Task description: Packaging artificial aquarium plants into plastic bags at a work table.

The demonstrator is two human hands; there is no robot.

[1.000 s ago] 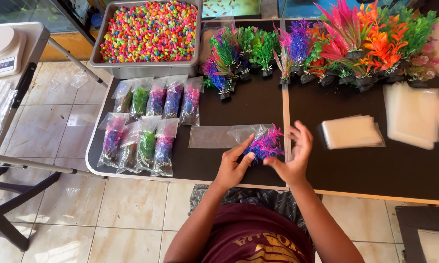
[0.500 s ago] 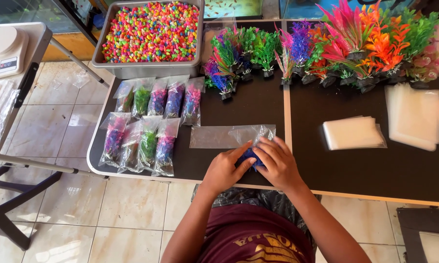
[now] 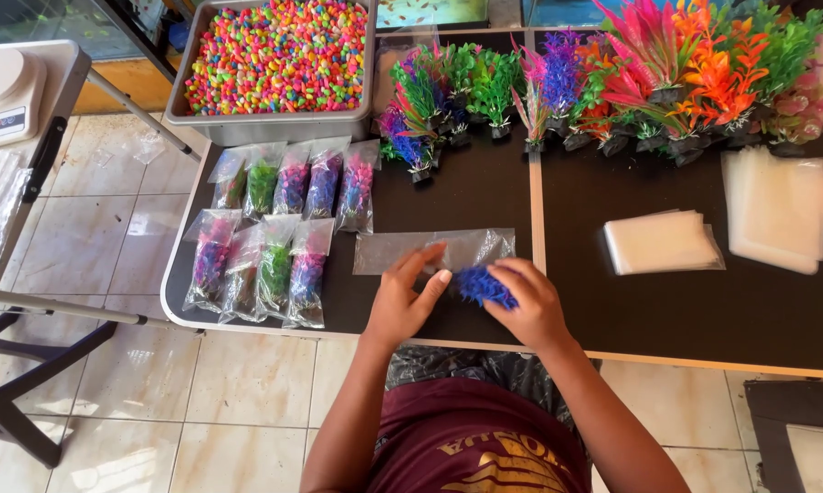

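Observation:
My right hand (image 3: pixel 532 306) is closed around a small blue-purple artificial plant (image 3: pixel 478 284), squeezing its leaves together on the black table (image 3: pixel 485 196). My left hand (image 3: pixel 404 301) rests beside it, fingers touching a clear plastic bag (image 3: pixel 421 249) that lies flat on the table just behind the plant. The plant's tip points left toward my left hand's fingers.
Several bagged plants (image 3: pixel 274 224) lie in two rows at the table's left. A grey tub of coloured pebbles (image 3: pixel 274 57) stands behind them. Loose plastic plants (image 3: pixel 612 78) line the back edge. Stacks of clear bags (image 3: pixel 663 242) lie at right. A scale (image 3: pixel 5 96) sits on a side stand.
My hands have come down from holding the plant spread out above the bag. The right hand now bunches the plant's leaves, and the left has shifted left onto the bag.

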